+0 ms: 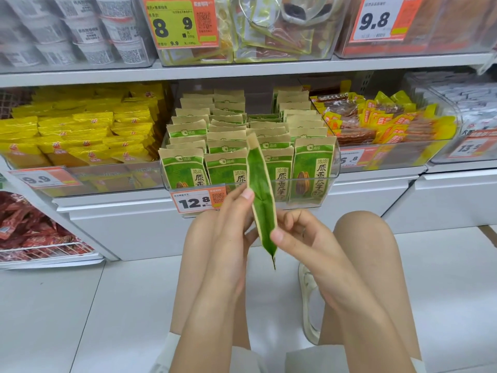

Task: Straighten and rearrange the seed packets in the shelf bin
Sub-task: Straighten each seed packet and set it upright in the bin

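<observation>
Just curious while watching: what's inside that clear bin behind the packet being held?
The clear bin holds upright rows of green seed packets. The held packet covers part of the front row; the bin's bottom is hidden.

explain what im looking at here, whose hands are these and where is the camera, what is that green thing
There is no machine here. A person wears one wide-angle camera on the head, looking forward and down, so you see that person's own arms, knees and a shoe over a pale shop floor.

Both hands hold one green seed packet, seen edge-on, so it looks like a thin leaf. The left hand pinches it along its left side, with the thumb high up. The right hand pinches it lower down on the right.

Behind it is a clear shelf bin filled with rows of the same green and tan packets standing upright. A price tag reading 12.8 hangs on the bin's front. The bin to the left holds yellow packets, and the one to the right holds orange and yellow snacks. More bins sit on the shelf above.
</observation>
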`<state>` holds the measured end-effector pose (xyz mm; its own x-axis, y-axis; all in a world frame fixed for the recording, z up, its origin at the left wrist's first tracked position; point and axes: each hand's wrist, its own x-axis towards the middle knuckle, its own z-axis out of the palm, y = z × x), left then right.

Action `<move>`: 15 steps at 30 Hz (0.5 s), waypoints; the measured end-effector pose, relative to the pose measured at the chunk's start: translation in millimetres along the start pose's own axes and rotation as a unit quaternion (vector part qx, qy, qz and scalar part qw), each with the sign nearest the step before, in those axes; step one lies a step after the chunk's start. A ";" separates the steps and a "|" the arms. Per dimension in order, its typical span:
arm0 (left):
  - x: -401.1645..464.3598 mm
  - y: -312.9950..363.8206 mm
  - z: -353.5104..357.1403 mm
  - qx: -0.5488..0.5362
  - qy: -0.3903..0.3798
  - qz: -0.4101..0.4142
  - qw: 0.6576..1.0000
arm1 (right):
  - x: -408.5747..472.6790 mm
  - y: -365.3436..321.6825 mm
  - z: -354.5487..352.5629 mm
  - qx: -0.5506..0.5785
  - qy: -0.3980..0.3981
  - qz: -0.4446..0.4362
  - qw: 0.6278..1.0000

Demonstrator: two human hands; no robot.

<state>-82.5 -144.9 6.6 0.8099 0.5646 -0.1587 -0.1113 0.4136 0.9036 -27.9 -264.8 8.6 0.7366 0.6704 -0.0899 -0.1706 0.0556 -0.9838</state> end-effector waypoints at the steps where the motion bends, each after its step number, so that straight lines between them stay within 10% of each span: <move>1: 0.0 1.7 0.1 0.000 0.009 0.000 1.000 | -2.5 2.6 -1.3 0.002 -0.018 0.007 1.000; 15: -2.3 -1.9 -5.4 0.022 -0.060 0.033 0.997 | -5.8 1.3 -2.3 0.011 -0.014 -0.006 1.000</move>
<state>-87.3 -143.2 3.0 0.8650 0.4991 -0.0511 -0.1446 0.3455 0.9272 -30.9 -270.3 7.5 0.7202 0.6897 -0.0744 -0.1766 0.0785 -0.9811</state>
